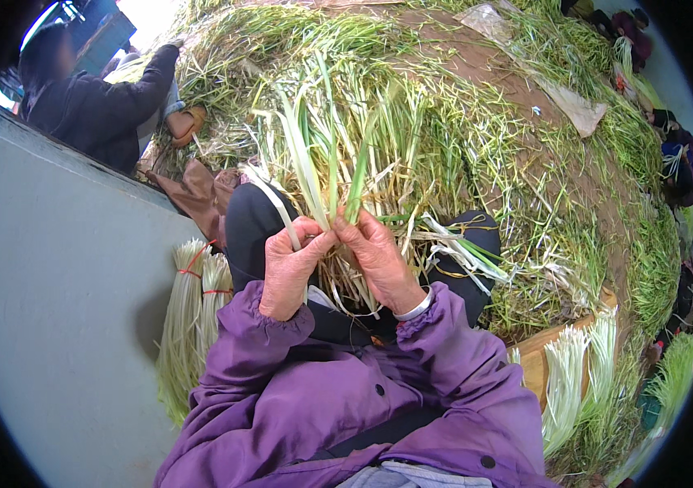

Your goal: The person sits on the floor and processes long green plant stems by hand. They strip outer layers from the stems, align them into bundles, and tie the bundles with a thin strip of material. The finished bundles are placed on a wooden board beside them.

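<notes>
My left hand [293,259] and my right hand [378,256] meet over my lap, fingertips almost touching. Between my left thumb and fingers are pale green leaf blades [305,161], probably of garlic or a similar plant. A white stalk [279,204] also passes through the left hand and leans out to the left. My right thumb and forefinger pinch a green leaf [358,177]. Just beyond my hands stands a thick mass of leafy stalks [395,134], with dry roots or stems below. Peeled white and green strips [465,250] lie across my right knee.
Bundles of pale stalks tied with red bands [191,305] lean against the grey wall [66,293] on my left. More pale bundles [566,366] rest by a wooden board [532,354] at right. A person in dark clothes [96,116] sits at upper left; others sit along the far right.
</notes>
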A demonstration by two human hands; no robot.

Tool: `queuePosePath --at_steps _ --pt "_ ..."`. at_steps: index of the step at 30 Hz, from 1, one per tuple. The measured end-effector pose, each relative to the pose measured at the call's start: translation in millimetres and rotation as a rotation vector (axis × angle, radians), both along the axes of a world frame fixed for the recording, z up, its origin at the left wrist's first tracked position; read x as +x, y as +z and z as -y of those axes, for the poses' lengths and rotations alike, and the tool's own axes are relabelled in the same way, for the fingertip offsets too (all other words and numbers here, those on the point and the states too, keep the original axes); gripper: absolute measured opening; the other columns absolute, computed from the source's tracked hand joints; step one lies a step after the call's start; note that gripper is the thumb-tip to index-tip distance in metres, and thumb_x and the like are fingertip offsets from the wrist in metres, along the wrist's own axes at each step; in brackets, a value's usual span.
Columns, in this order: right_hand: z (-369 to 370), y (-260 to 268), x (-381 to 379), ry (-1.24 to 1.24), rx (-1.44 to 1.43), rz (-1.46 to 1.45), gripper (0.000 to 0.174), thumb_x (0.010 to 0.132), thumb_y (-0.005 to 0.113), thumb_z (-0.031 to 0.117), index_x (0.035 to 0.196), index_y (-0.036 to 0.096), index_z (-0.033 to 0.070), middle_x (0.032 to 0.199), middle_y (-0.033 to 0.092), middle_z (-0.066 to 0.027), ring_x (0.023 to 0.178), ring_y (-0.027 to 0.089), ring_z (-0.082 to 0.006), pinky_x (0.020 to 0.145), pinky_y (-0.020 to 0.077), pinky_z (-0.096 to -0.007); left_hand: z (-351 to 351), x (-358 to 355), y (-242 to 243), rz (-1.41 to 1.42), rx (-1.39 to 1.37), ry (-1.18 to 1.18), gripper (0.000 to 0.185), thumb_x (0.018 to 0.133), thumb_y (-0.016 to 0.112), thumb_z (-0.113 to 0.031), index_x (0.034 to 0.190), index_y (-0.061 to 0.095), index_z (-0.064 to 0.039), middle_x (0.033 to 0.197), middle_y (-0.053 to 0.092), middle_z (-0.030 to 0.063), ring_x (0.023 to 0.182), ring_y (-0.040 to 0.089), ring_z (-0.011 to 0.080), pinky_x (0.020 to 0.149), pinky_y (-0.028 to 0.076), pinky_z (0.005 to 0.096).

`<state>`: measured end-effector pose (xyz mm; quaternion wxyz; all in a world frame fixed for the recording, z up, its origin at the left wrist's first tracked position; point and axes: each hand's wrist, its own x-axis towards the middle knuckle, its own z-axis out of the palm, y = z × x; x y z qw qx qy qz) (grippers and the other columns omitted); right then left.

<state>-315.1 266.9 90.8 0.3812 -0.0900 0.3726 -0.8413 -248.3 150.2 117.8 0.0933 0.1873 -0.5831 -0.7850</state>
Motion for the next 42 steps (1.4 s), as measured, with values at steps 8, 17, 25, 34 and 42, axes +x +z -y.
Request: queuePosePath --at_steps 8,17,25,34,42 --pt "-18 -1 -6 -0.174 -0.277 0.274 0.015 0.090 0.052 0.014 0.102 0.057 0.006 0.099 0.062 -0.0081 0.089 0.059 -0.0191 0.083 0.0467 -0.0365 2 -1 7 -0.093 0.236 -0.007 0.010 0.090 0.055 -0.014 0.092 0.059 -0.005 0.065 0.052 -0.0041 0.050 0.038 0.0002 0.048 0.029 0.0142" --pt "-85 39 -5 -0.076 -0.024 -0.027 0.013 0.094 0.046 0.022 0.094 0.046 0.009 0.073 0.045 -0.0002 0.067 0.046 -0.0113 0.063 0.0418 -0.0251 56 -6 24 -0.468 0.413 0.034 0.013 0.095 0.045 -0.022 0.097 0.048 -0.009 0.087 0.054 0.0032 0.039 0.029 0.0004 0.035 0.024 0.0162" --pt "-216 14 -25 -0.347 0.455 -0.020 0.009 0.091 0.051 0.015 0.098 0.050 0.008 0.072 0.048 0.0017 0.059 0.045 -0.0060 0.053 0.0409 -0.0194 141 -10 56 -0.801 0.749 -0.181 0.022 0.097 0.038 -0.024 0.091 0.046 -0.004 0.077 0.043 0.0037 0.040 0.025 0.0023 0.038 0.023 0.0175" --pt "-320 -44 -61 -0.371 1.798 -0.693 0.032 0.087 0.055 0.023 0.112 0.048 0.004 0.099 0.053 -0.0130 0.089 0.053 -0.0237 0.076 0.0439 -0.0376 171 -17 53 -0.850 0.939 0.071 0.012 0.094 0.045 -0.015 0.092 0.044 -0.003 0.079 0.047 0.0051 0.043 0.028 0.0024 0.039 0.021 0.0180" --pt "-206 15 -24 -0.362 1.056 -0.897 0.033 0.089 0.050 0.019 0.117 0.051 0.002 0.110 0.058 -0.0115 0.108 0.052 -0.0219 0.095 0.0388 -0.0338 133 -39 42 -0.550 0.805 -0.174 0.024 0.097 0.037 -0.026 0.095 0.052 -0.007 0.068 0.045 -0.0058 0.042 0.023 0.0031 0.047 0.029 0.0234"
